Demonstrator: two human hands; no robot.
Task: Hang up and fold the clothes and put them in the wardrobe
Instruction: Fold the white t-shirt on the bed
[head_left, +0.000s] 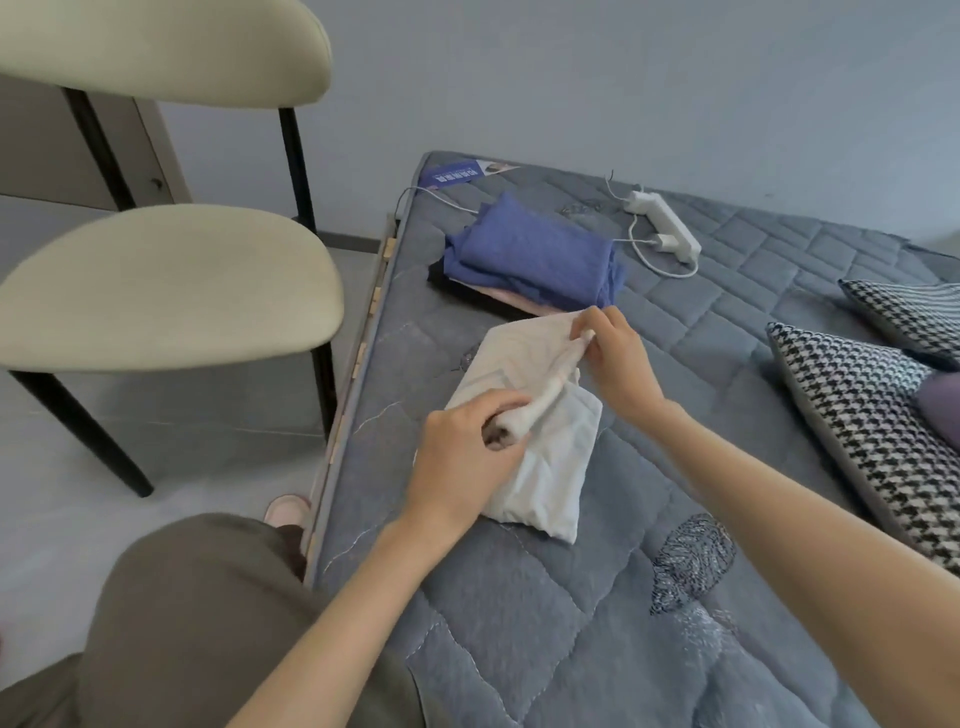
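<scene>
On the mattress: a white folded garment (540, 467) lies flat on the grey quilted mattress (519, 649), close to its left edge and slightly askew to it.
Twisted strip: a rope-like twisted strip (548, 387) of the same white cloth runs slantwise across the top of the garment, stretched between the two hands.
Left hand: the left hand (465, 460) has its fingers curled round the near, lower end of the strip, and the tip of the roll shows between thumb and fingers.
Right hand: the right hand (615, 353) pinches the far, upper end of the strip between thumb and fingertips, over the garment's far corner.
Folded stack: a blue folded garment (540, 254) sits on a pink layer and a black one, just beyond the white garment and near the right hand.
Power strip: a white power strip (665, 223) lies further back on the mattress, with a white cable looping beside it, apart from the stack.
Pillows: two black-and-white houndstooth pillows (857, 431) lie at the right edge, with something purple between them.
Chair: a cream chair (166, 286) with black legs stands on the floor to the left of the bed.
Person: an olive-clad leg (208, 623) fills the lower left, with a pink slipper (288, 506) on the floor against the bed's edge.
</scene>
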